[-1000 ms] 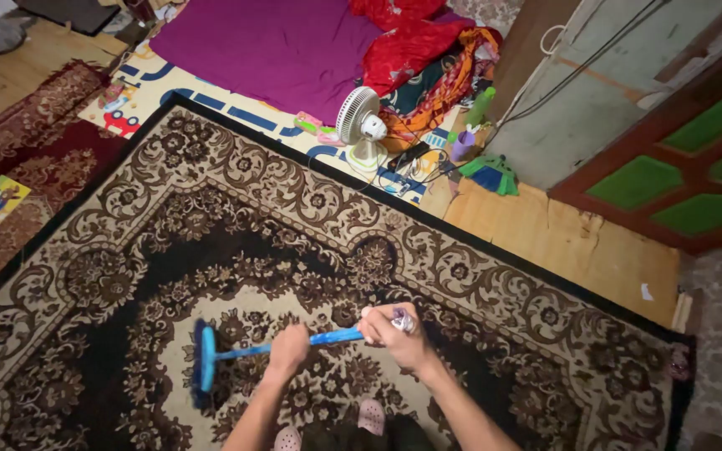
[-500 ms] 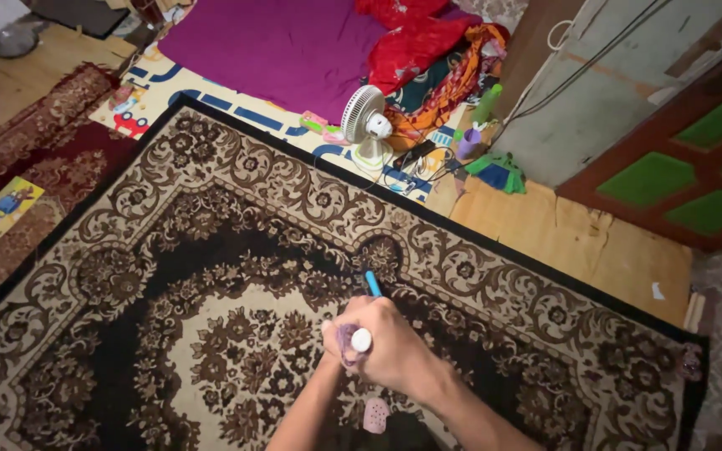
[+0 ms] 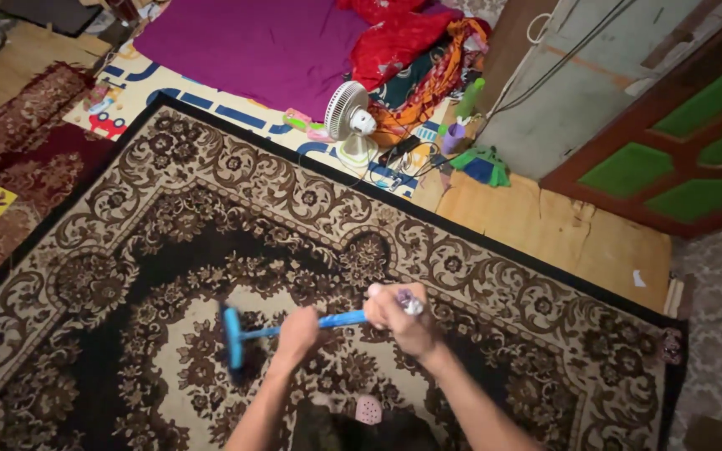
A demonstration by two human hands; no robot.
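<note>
You hold a blue plastic long-handled broom (image 3: 294,327) in both hands, over the middle of the large brown and cream floral-patterned carpet (image 3: 169,217). Your left hand (image 3: 298,331) is wrapped around the middle of the blue shaft, its grip pressed shut on it. Your right hand (image 3: 403,317) closes its grip around the upper end of the shaft, where a pale cap and a bit of purple show between your fingers. The shaft runs roughly level from right to left, and the broom's dark blue bristle head (image 3: 231,338) sits at the left end, down on the carpet's cream centre panel. A pink slipper toe (image 3: 368,409) shows just below your arms.

Beyond the carpet's black border lies a cream play mat with blue road markings (image 3: 211,100), and on it a purple sheet (image 3: 261,42) with crumpled red and orange cloth (image 3: 411,42) beside it. A small white table fan (image 3: 348,121) stands at the mat's edge, with dark cables (image 3: 403,159) just beside it. A green and blue hand brush (image 3: 482,167) rests near the grey wall (image 3: 578,92), on the bare wooden floor (image 3: 561,234). A brown door with green panels (image 3: 670,159) stands at the right. A dark red rug (image 3: 18,142) lies at the left.
</note>
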